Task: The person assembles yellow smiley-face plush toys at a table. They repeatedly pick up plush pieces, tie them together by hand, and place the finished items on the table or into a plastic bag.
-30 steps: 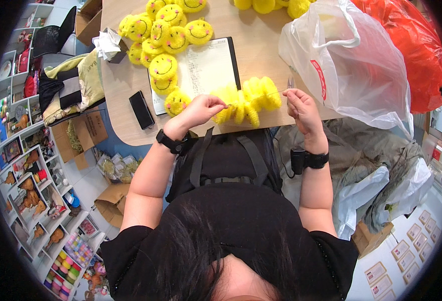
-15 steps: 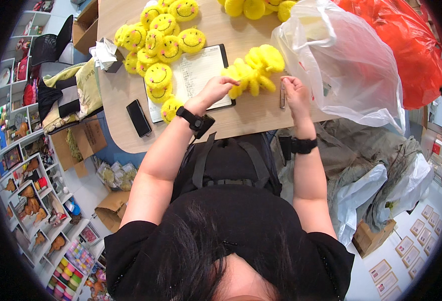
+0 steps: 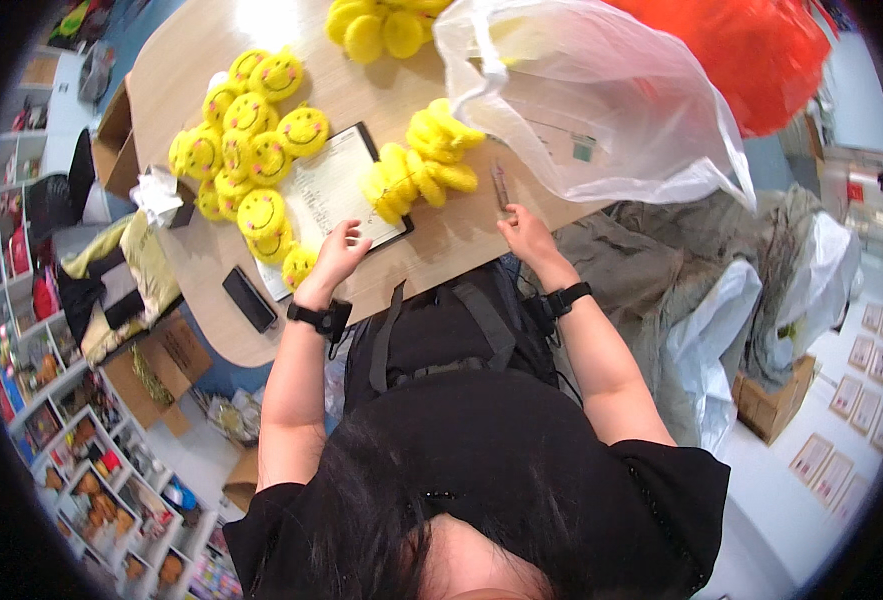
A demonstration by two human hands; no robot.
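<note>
My left hand (image 3: 336,255) hovers over the near edge of the open notebook (image 3: 313,190), its fingers loosely apart and nothing seen in them. To the right, my right hand (image 3: 528,238) has its fingertips closed at the near end of a slim, partly see-through tool (image 3: 500,188), whose exact kind is too small to tell. Between and beyond both hands lies a bunch of fuzzy yellow plush discs (image 3: 423,165), untouched, partly over the notebook's right side. Yellow smiley plush faces (image 3: 251,115) are heaped on the notebook's left part and the table beside it.
Another yellow plush bunch (image 3: 381,28) sits farther back. A translucent white plastic bag (image 3: 601,110) and a red bag (image 3: 751,60) fill the right of the table (image 3: 216,325). A black phone (image 3: 249,299) lies at the left edge, near crumpled tissue (image 3: 158,195).
The view has turned, shifting the table leftward. My left hand has drawn back from the yellow bunch toward me. My right hand has moved to the near end of the slim tool.
</note>
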